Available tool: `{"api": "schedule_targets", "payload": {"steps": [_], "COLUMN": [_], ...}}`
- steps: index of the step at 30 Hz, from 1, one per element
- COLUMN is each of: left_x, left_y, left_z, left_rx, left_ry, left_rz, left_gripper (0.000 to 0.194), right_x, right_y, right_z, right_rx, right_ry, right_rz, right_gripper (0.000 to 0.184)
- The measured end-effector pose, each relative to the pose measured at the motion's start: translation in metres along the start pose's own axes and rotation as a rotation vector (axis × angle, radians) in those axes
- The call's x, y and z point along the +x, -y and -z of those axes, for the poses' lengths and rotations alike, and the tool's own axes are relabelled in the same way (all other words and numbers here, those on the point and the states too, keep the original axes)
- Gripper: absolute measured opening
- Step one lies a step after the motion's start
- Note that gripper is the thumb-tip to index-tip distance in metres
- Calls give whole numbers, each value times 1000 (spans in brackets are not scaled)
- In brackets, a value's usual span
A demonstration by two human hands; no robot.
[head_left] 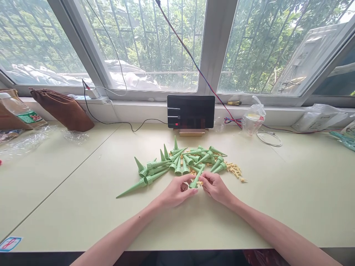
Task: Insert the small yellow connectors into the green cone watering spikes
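Observation:
Between the thumb and fingers of my left hand (177, 190) is the wide end of a green plastic watering spike (199, 175), its narrow end slanting up and away to the right. My right hand (216, 187) pinches a small yellow plastic valve (200, 183) close beside the spike's wide end; whether the two touch I cannot tell. Just beyond my hands lies a pile of green spikes (158, 171), some upright and most on their sides. Small yellow valves (235, 170) are heaped at the pile's right, with a few more among the spikes.
A black tablet (190, 111) stands on a holder at the back of the table (83, 207). Cables (233, 120), a bagged cup (253, 120) and a white coiled cord (268, 139) sit to its right. A brown pouch (63, 111) and plastic bottle (23, 111) are at left.

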State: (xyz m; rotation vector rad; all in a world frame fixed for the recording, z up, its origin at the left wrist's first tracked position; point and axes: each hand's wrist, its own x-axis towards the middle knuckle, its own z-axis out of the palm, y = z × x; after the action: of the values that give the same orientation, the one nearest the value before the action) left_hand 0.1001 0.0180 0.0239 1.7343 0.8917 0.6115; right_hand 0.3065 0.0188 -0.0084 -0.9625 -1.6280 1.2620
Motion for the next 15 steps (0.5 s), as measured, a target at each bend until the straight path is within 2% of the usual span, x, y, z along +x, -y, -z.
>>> {"api": "schedule_targets", "payload": {"steps": [15], "left_x": [-1], "left_y": [-5], "left_z": [5], "left_rx": [-10], "left_ry": [58], "left_rz": [35], "left_gripper": [38], "right_x": [-3], "right_y": [5], "right_z": [-1], "right_rx": [-139], "right_ry": [26], "right_rz": [65], "right_gripper": [37]}}
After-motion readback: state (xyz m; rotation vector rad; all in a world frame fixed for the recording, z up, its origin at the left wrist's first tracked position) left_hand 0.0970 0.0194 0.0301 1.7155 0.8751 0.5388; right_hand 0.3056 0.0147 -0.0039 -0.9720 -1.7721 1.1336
